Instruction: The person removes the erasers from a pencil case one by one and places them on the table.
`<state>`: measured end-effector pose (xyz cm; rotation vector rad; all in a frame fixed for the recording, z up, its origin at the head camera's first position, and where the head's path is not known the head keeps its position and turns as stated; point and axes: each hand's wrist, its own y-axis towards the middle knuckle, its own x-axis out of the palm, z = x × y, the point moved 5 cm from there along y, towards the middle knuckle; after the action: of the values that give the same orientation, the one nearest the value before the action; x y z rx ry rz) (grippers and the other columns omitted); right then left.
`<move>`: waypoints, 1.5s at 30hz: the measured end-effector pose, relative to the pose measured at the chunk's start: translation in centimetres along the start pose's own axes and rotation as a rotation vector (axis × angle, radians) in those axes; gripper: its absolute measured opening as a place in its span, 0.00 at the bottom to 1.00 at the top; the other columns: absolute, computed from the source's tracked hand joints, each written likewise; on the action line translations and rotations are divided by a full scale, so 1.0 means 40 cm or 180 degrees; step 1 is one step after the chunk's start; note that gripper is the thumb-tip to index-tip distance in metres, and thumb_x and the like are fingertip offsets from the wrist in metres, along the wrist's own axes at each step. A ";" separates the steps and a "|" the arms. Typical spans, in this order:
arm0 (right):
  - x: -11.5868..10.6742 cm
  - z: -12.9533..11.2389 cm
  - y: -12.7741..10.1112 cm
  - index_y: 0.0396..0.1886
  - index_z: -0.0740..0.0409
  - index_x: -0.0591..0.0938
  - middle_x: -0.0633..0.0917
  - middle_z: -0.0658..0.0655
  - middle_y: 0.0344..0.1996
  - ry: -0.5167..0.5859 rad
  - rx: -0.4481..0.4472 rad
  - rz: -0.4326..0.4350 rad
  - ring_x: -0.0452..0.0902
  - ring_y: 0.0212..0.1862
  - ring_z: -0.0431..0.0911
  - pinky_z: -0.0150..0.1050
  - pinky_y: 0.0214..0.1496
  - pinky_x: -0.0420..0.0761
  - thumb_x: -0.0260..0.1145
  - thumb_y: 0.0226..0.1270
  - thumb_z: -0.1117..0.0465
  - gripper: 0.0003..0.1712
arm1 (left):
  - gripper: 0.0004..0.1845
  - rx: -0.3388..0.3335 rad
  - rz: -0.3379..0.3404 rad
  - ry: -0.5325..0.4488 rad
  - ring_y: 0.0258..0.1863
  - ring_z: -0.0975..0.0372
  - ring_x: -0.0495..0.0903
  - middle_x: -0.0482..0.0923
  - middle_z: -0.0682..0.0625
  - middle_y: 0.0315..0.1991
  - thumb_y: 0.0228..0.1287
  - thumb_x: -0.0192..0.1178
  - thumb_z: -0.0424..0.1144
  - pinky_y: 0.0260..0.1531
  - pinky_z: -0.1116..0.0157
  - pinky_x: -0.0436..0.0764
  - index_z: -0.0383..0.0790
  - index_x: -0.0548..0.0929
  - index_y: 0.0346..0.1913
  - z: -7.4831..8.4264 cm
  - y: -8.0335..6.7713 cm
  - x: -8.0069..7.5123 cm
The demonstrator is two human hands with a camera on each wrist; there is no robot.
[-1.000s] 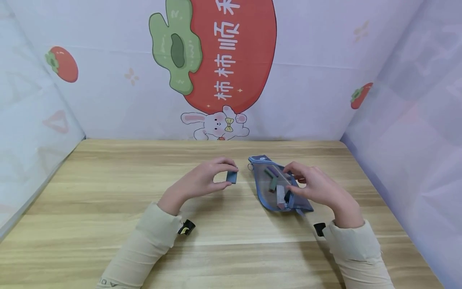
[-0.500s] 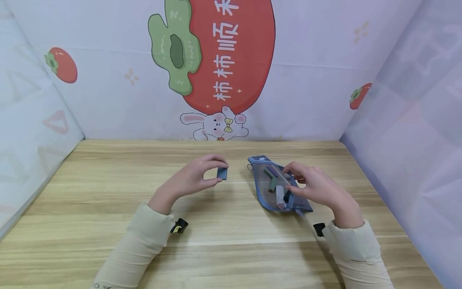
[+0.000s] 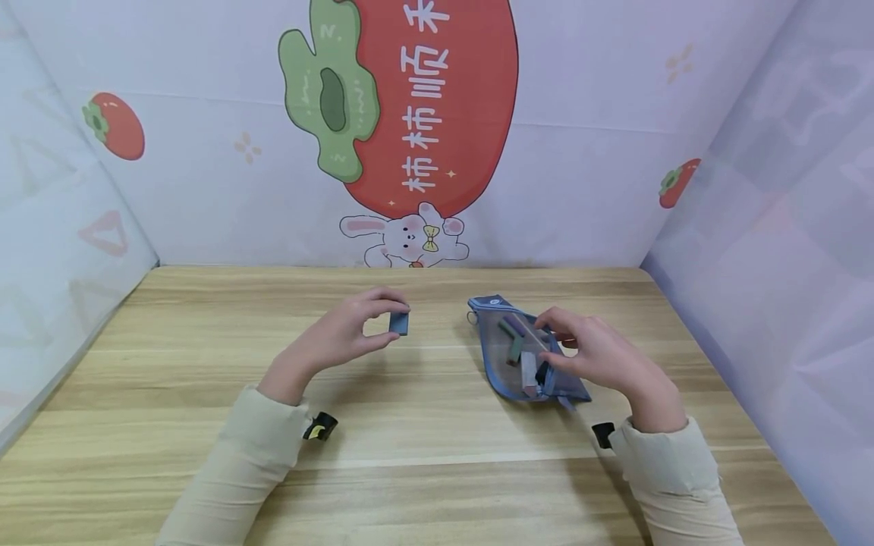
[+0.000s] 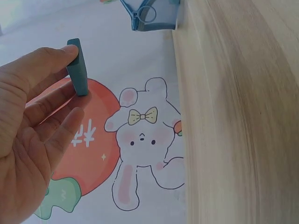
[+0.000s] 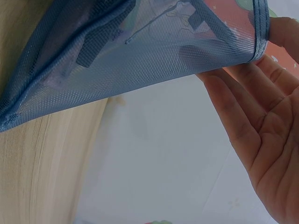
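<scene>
Fingers of the left hand are pinching 1 blue block above the table and are carrying it leftward, so it is now sitting farther from the mesh pouch, whose edge the right hand is gripping.

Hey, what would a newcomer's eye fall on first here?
Probably the huge red fruit print on the back wall. Below it, over the table, the left hand pinches a small blue block, while the right hand grips a blue mesh pouch.
</scene>
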<state>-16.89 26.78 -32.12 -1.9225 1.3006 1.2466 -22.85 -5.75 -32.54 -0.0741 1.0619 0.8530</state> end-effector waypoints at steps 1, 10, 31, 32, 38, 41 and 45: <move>0.000 0.000 0.000 0.53 0.58 0.78 0.87 0.58 0.42 0.0001 0.0001 -0.0001 0.86 0.46 0.53 0.54 0.49 0.84 0.71 0.63 0.63 0.20 | 0.20 -0.0018 0.0004 -0.0001 0.52 0.59 0.81 0.79 0.49 0.56 0.59 0.70 0.33 0.51 0.60 0.83 0.38 0.83 0.56 -0.002 -0.003 -0.004; 0.001 -0.002 0.001 0.53 0.58 0.78 0.86 0.57 0.42 0.0062 -0.0007 -0.0036 0.86 0.47 0.55 0.55 0.50 0.84 0.70 0.63 0.63 0.20 | 0.20 -0.0160 -0.0006 0.0062 0.53 0.57 0.80 0.79 0.48 0.57 0.60 0.70 0.33 0.53 0.57 0.82 0.38 0.83 0.56 -0.022 -0.028 -0.028; -0.001 -0.005 0.000 0.53 0.58 0.78 0.86 0.56 0.42 0.0053 -0.0026 -0.0031 0.86 0.46 0.53 0.54 0.50 0.84 0.71 0.63 0.63 0.19 | 0.19 -0.0319 -0.0128 0.0219 0.51 0.55 0.80 0.80 0.47 0.53 0.59 0.71 0.33 0.51 0.55 0.83 0.37 0.84 0.54 -0.089 -0.053 -0.027; -0.001 -0.005 0.000 0.53 0.58 0.78 0.86 0.56 0.42 0.0047 -0.0027 -0.0026 0.86 0.46 0.53 0.54 0.50 0.84 0.71 0.63 0.64 0.19 | 0.19 -0.0337 -0.0147 0.0239 0.51 0.56 0.80 0.80 0.48 0.53 0.59 0.71 0.33 0.51 0.55 0.83 0.37 0.84 0.54 -0.094 -0.053 -0.025; 0.001 -0.002 -0.001 0.53 0.57 0.78 0.86 0.56 0.41 0.0030 -0.0032 -0.0004 0.85 0.46 0.52 0.54 0.50 0.84 0.70 0.63 0.64 0.19 | 0.19 -0.0432 -0.0262 0.0309 0.51 0.55 0.80 0.80 0.47 0.53 0.58 0.71 0.33 0.52 0.55 0.82 0.35 0.84 0.54 -0.116 -0.054 -0.015; 0.001 -0.001 -0.002 0.53 0.57 0.78 0.86 0.56 0.42 0.0032 -0.0034 -0.0005 0.85 0.46 0.52 0.54 0.50 0.84 0.70 0.63 0.63 0.19 | 0.19 -0.0508 -0.0335 0.0348 0.51 0.54 0.80 0.80 0.46 0.53 0.58 0.71 0.34 0.53 0.54 0.82 0.36 0.84 0.54 -0.129 -0.057 -0.007; 0.000 0.001 -0.003 0.53 0.56 0.78 0.86 0.55 0.41 0.0029 -0.0029 -0.0001 0.85 0.46 0.51 0.54 0.50 0.84 0.70 0.63 0.63 0.19 | 0.19 -0.0566 -0.0411 0.0403 0.51 0.54 0.80 0.80 0.45 0.53 0.58 0.71 0.35 0.54 0.54 0.81 0.37 0.85 0.54 -0.146 -0.058 0.001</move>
<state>-16.79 26.84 -32.15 -1.9369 1.3012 1.2470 -25.62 -9.89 -36.36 -0.3468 1.0850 0.8320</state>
